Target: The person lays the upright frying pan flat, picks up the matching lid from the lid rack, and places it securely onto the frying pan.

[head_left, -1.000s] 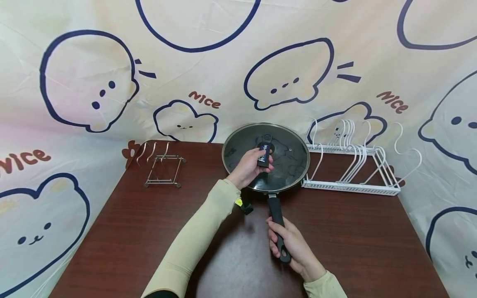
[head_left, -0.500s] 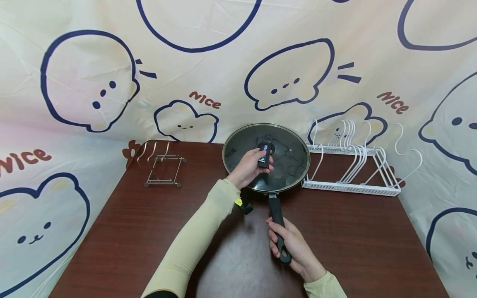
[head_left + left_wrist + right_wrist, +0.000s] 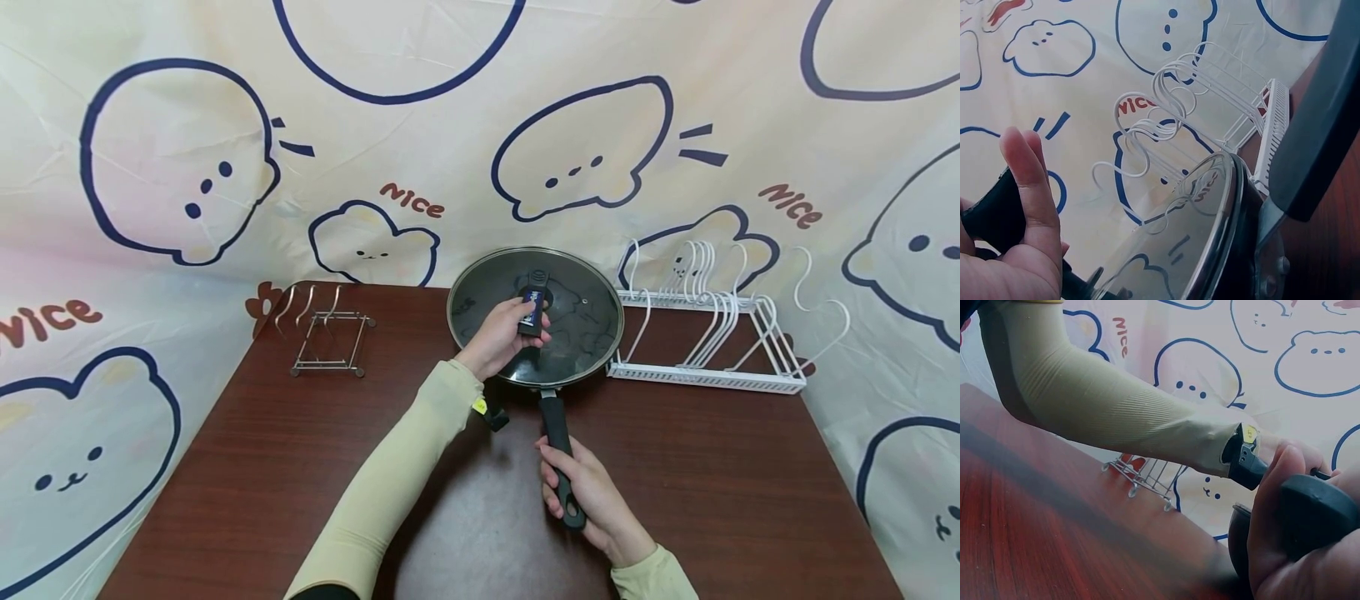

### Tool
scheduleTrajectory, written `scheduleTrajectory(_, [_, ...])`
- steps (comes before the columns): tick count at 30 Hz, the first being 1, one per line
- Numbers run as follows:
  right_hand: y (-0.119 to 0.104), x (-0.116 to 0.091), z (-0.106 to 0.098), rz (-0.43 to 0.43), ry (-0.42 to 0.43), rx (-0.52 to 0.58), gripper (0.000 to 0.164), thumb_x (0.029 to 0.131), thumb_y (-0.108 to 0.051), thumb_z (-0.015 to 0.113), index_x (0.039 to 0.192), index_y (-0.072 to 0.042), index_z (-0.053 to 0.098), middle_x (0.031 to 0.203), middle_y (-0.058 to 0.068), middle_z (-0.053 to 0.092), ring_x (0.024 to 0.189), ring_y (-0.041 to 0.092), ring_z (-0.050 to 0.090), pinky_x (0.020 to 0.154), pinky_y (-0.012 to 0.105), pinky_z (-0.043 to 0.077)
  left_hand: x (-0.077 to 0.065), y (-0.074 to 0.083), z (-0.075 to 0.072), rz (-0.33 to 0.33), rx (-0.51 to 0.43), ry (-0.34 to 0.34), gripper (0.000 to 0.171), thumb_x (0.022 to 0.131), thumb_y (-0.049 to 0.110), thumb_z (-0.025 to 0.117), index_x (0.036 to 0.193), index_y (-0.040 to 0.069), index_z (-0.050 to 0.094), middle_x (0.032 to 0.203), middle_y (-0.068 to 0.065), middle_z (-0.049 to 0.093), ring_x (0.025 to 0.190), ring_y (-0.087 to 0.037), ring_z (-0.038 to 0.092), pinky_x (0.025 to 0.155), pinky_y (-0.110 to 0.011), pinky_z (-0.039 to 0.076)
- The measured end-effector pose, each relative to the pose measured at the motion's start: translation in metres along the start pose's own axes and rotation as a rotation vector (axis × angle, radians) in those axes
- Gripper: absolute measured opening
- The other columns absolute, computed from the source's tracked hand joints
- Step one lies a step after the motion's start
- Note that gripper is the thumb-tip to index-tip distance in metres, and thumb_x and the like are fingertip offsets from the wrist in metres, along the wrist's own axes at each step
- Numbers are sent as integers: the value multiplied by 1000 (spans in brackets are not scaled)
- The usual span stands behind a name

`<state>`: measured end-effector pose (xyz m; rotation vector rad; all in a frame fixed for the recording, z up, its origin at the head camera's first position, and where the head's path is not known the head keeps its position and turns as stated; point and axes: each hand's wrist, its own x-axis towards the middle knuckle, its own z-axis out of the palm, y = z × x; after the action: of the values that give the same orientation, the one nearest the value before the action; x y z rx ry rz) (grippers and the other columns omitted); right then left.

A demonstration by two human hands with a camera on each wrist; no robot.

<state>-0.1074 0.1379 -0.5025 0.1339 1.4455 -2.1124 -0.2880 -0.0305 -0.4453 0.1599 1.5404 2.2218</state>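
A frying pan with a long black handle (image 3: 556, 425) stands at the back middle of the table, covered by a round glass lid (image 3: 577, 333) with a metal rim. My left hand (image 3: 498, 333) grips the lid's black knob (image 3: 534, 312), which carries a blue label, its thumb lying along the top. Around the pan handle curl the fingers of my right hand (image 3: 592, 492); the handle's holed end sticks out below them. In the left wrist view the lid (image 3: 1191, 231) sits on the pan's rim. The right wrist view shows the handle's end (image 3: 1316, 512) inside my right hand.
Right of the pan stands a white wire rack (image 3: 705, 377) with several curved dividers, close to the pan's rim. A smaller metal wire rack (image 3: 330, 365) is at the back left of the brown table (image 3: 300, 483). A printed cloth (image 3: 420, 150) hangs behind.
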Motion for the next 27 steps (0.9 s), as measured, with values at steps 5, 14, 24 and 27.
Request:
scheduleTrajectory(5, [0,1,0,-2,-1,4,33,107,-27,54,129,-5,41,71,-4,46,48,9,49,45,20,45,-1,0,0,-1,-7,-3,43,114,24,39,147,-2,44,103,-9,60,79,-14,68,72,-20,58])
scheduleTrajectory(14, [-1,0,1,4,-3,7,29,108,-26,53,127,-8,42,72,-4,46,49,9,49,46,20,45,-5,1,-2,8,-25,-14,46,113,24,39,151,-2,41,104,-10,63,80,-14,70,73,-21,59])
scheduleTrajectory(24, [-3,0,1,5,12,3,30,108,-25,53,128,-7,42,71,-4,47,51,10,52,48,20,47,-12,3,-7,-11,44,-20,44,113,24,41,151,3,38,115,-17,63,80,-15,72,74,-23,59])
scheduleTrajectory(27, [-3,0,0,7,20,-23,34,108,-27,54,130,-5,41,72,-4,48,52,11,54,50,21,49,-16,4,-9,-25,73,-17,44,113,25,42,151,3,38,128,-24,59,79,-16,72,74,-24,59])
